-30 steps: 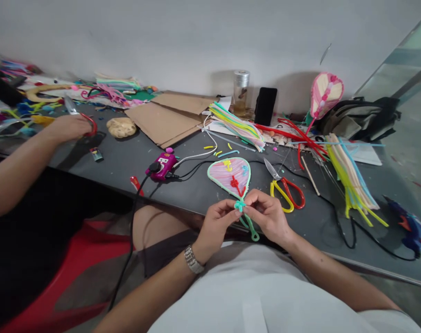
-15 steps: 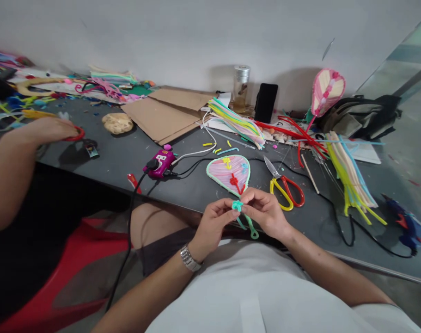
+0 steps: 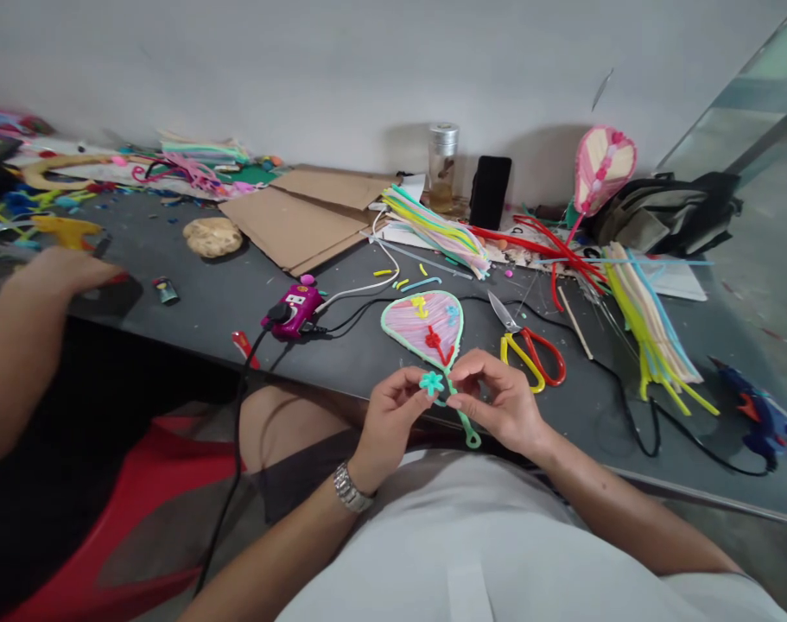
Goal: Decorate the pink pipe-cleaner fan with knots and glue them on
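My left hand (image 3: 396, 415) pinches a small teal pipe-cleaner flower (image 3: 431, 383) between thumb and forefinger, petals spread toward me. Close on its right is my right hand (image 3: 497, 402), fingers curled, with a small gap between thumb and forefinger tips beside the flower's bent stem. Beyond both hands lies a fan-shaped piece (image 3: 409, 326) of pink and lilac strands with a mint-green rim and yellow, blue and red flowers on it. Its green looped handle (image 3: 472, 438) passes below my hands, partly hidden by them.
Scissors (image 3: 532, 356) with yellow and red handles lie right of the fan. A purple power adapter (image 3: 295, 313) with cables is to the left. Pipe-cleaner bundles (image 3: 652, 320) and a blue glue gun (image 3: 752, 410) are at right. Another person's hand (image 3: 75, 272) is at far left.
The teal flower has turned to face me and moved slightly left in my left hand. My right fingers have come away from its petals. The other person's hand has moved left.
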`<act>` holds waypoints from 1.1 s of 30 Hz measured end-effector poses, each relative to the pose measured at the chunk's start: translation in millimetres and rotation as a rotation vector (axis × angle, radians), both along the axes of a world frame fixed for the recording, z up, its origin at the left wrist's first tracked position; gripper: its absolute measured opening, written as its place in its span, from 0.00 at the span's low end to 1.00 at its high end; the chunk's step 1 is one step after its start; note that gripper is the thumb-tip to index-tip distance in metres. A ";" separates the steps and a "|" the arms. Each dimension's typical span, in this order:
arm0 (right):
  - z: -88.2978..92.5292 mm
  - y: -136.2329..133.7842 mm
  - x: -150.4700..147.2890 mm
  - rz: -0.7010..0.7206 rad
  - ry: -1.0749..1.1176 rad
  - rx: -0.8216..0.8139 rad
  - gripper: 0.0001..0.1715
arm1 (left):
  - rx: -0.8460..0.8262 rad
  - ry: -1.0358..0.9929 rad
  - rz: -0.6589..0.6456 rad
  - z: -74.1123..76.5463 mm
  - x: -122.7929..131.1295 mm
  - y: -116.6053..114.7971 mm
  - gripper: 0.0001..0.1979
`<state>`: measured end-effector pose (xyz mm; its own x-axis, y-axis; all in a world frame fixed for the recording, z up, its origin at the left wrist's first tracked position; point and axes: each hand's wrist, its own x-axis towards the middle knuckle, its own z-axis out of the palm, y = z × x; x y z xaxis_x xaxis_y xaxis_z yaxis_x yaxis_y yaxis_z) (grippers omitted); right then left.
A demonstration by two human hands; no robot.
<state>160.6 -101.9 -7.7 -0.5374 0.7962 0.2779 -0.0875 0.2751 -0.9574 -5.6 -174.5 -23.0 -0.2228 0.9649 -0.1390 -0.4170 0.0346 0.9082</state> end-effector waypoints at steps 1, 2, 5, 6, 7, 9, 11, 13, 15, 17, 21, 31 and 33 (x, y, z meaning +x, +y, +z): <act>0.9 -1.0 -0.3 -0.001 0.002 0.012 0.12 | 0.004 0.013 -0.007 0.4 0.6 -0.4 0.12; 1.9 -1.7 -0.7 -0.007 0.001 0.024 0.12 | 0.010 0.030 -0.014 1.0 1.2 -0.7 0.12; 4.6 -2.3 -2.9 -0.022 -0.014 0.065 0.11 | 0.040 0.096 -0.021 3.5 2.4 -1.2 0.13; 5.1 -2.0 -3.7 -0.015 -0.016 0.085 0.11 | 0.052 0.116 -0.017 4.1 2.6 -1.2 0.13; 5.3 -1.6 -4.4 -0.008 -0.015 0.103 0.09 | 0.062 0.129 -0.013 4.4 2.9 -1.3 0.13; 4.7 -0.7 -5.6 0.002 -0.007 0.118 0.06 | 0.069 0.127 -0.010 4.2 3.5 -1.7 0.13; 2.8 0.3 -6.5 0.002 -0.001 0.097 0.06 | 0.047 0.071 -0.024 3.3 4.5 -2.0 0.13; 0.1 1.0 -7.4 -0.006 0.000 0.055 0.07 | -0.004 -0.013 -0.042 2.9 5.1 -1.6 0.14; -3.6 1.6 -8.8 -0.027 -0.025 0.013 0.07 | -0.058 -0.080 -0.022 3.3 4.5 0.3 0.14; -8.6 2.1 -11.5 -0.062 -0.106 -0.017 0.08 | -0.092 -0.108 0.050 4.3 2.2 3.9 0.15; -20.6 3.6 -21.2 -0.069 -0.295 -0.022 0.07 | -0.115 -0.133 0.175 5.3 -5.8 14.0 0.16; -18.6 22.5 -44.9 -0.073 -0.415 0.100 0.01 | -0.020 0.195 0.253 2.1 -33.7 46.6 0.08; -15.9 31.3 -50.1 -0.095 -0.447 0.192 0.02 | 0.030 0.419 0.297 2.8 -43.1 56.7 0.05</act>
<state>110.5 -70.6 -23.6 -0.5647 0.8047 0.1832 0.3546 0.4370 -0.8266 -48.6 -117.7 -20.3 -0.5189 0.8535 0.0480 -0.0049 -0.0591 0.9982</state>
